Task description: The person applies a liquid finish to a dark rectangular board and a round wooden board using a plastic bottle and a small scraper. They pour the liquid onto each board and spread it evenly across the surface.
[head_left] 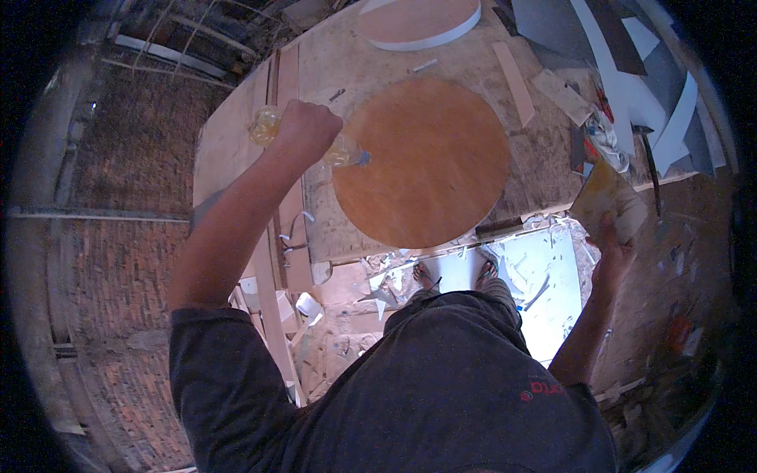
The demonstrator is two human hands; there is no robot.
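My left hand (310, 132) is wrapped around a clear plastic bottle (341, 151) with something yellowish inside. The bottle lies almost level, its blue-tipped neck pointing right, over the left edge of a round brown wooden disc (426, 162). That disc rests flat on the worktable. Off to the right, my right hand (611, 244) grips a flat, stained, light-brown piece of board (607, 203) by its lower edge, beyond the table's right front side. I cannot tell whether any liquid is leaving the bottle.
Another round disc with a white rim (420, 24) lies at the far side of the worktable (315, 71). A wooden strip (514, 83), a crumpled cloth (607, 142), a hammer (651, 162) and white sheet offcuts (682, 126) are at the right. Scraps litter the floor around my feet.
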